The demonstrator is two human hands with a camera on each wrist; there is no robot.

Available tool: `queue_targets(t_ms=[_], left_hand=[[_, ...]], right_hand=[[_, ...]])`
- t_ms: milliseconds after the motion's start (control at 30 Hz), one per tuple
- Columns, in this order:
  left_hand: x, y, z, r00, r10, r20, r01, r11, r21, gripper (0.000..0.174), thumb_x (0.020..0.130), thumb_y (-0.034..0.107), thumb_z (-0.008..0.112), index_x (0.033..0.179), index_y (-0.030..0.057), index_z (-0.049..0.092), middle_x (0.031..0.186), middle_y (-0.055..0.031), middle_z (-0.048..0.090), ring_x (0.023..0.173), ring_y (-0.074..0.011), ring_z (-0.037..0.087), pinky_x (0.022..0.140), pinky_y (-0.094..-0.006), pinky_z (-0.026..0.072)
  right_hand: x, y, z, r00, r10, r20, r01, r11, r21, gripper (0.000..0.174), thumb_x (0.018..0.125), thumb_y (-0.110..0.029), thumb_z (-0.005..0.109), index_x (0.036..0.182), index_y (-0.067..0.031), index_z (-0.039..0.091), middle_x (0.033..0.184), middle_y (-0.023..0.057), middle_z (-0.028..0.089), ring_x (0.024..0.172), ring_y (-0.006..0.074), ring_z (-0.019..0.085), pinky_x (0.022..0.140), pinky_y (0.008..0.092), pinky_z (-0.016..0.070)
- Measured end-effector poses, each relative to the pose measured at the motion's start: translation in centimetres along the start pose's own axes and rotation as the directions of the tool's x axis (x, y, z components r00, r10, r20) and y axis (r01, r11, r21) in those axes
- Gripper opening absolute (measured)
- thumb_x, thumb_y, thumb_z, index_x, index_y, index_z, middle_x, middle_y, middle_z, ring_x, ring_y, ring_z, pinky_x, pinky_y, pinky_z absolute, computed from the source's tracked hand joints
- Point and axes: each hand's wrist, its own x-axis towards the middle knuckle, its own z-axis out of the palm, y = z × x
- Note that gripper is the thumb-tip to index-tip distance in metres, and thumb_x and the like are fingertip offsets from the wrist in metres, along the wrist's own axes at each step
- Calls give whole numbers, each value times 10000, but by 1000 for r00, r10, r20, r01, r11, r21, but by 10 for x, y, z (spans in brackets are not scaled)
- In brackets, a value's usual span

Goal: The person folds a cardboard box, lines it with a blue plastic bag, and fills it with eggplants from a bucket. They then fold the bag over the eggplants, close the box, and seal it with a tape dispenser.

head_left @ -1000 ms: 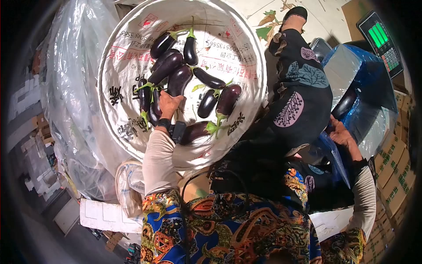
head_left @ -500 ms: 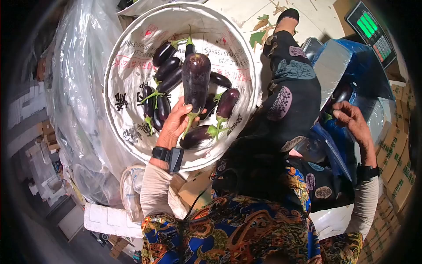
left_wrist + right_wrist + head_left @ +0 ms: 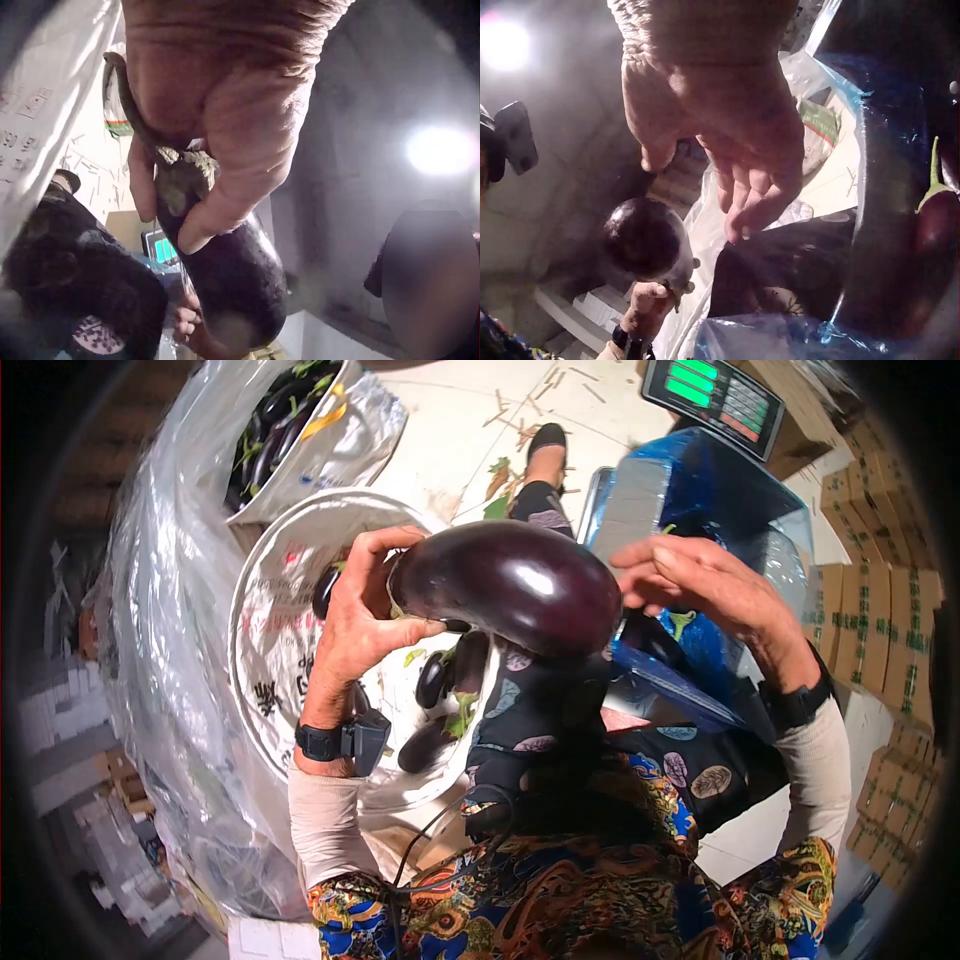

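Note:
A large, glossy dark purple eggplant (image 3: 510, 585) is held up over the person's lap. My left hand (image 3: 350, 615) grips it at the stem end, thumb and fingers around the cap; the green stem shows in the left wrist view beside that hand (image 3: 240, 112). Holding nothing, my right hand (image 3: 720, 585) hovers close to the eggplant's blunt end with fingers loosely bent. Below the right hand, an eggplant with a green cap (image 3: 937, 225) lies in a blue plastic bag (image 3: 765, 500). Several more eggplants (image 3: 425, 745) lie in a round white tub (image 3: 262, 585) under my left arm.
A white sack (image 3: 345, 445) full of eggplants stands behind the tub. Beyond the blue bag is a scale display (image 3: 715, 405) with green digits. Cardboard boxes (image 3: 875, 625) are stacked at the right, and clear plastic sheeting (image 3: 155, 650) hangs along the left.
My left hand has lifted the eggplant out of the tub and brought it right, turned crosswise. The right hand has risen from the blue bag toward it. The head view has shifted.

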Motion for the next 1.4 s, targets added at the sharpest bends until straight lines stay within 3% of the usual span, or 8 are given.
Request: queue_targets(t_ms=[200,333,433,600,1000,1167,1300,1400], left_hand=[[64,51,58,930,139,340,-195,971,137,635,641,-16,732,1232,40,507,1150,-67,576,1077,-171,556,942,-304,441],[112,77,111,655,560,507,-753,533,384,596,655,-59,724,1207,64,538,1155,-114,578,1039,-311,587,873,-358,494],[127,70,123,735,564,377,-678,632,375,487,773,98,751,1227,50,582,1175,-88,615,1066,-197,608,879,-325,504],[119,46,117,906,179,385,-285,928,240,322,882,106,663,1186,17,608,1049,-69,682,956,-152,643,829,-264,523],[30,-42,25,914,-383,-132,397,912,104,281,878,164,622,1089,-22,627,937,-67,653,834,-133,607,751,-249,471],[-30,-118,-15,822,-536,-190,542,840,-29,300,887,180,605,1122,-7,612,955,-51,647,840,-130,599,771,-258,472],[-93,-140,-54,774,-572,-272,596,803,5,295,898,213,614,1115,14,620,962,-53,656,880,-154,637,796,-295,511],[-149,-168,-87,611,-701,-368,658,708,-257,239,908,188,616,1084,26,618,939,-37,652,823,-129,635,767,-275,511]], right_hand=[[-4,-23,-25,986,-128,106,136,988,-76,591,872,-396,615,1318,-19,520,1107,54,605,995,115,536,879,254,410],[-31,-46,-36,999,-25,-26,23,997,-80,609,795,-325,704,1298,-29,531,1131,77,628,1014,150,594,906,261,451],[-56,-17,-56,938,78,-337,-71,997,33,556,764,-411,735,1176,-49,642,1089,105,652,1009,177,612,920,316,475],[-70,49,-63,710,295,-639,-316,945,86,997,686,-495,757,1374,89,334,1222,246,526,1114,309,561,952,399,469],[-24,139,-54,697,528,-485,-461,848,261,772,791,-457,679,1315,49,421,1150,186,601,987,265,600,857,395,452],[-14,163,-61,768,222,-600,-580,638,-506,808,859,-501,594,1296,132,345,1134,339,568,1152,434,537,963,449,430],[-17,173,-65,771,236,-592,-631,152,-761,588,938,-357,525,1334,33,333,1111,311,594,1052,435,589,894,483,467],[-20,146,-44,840,260,-477,-533,227,-815,679,932,-318,553,1421,34,239,1161,335,559,1050,470,572,902,494,453]])
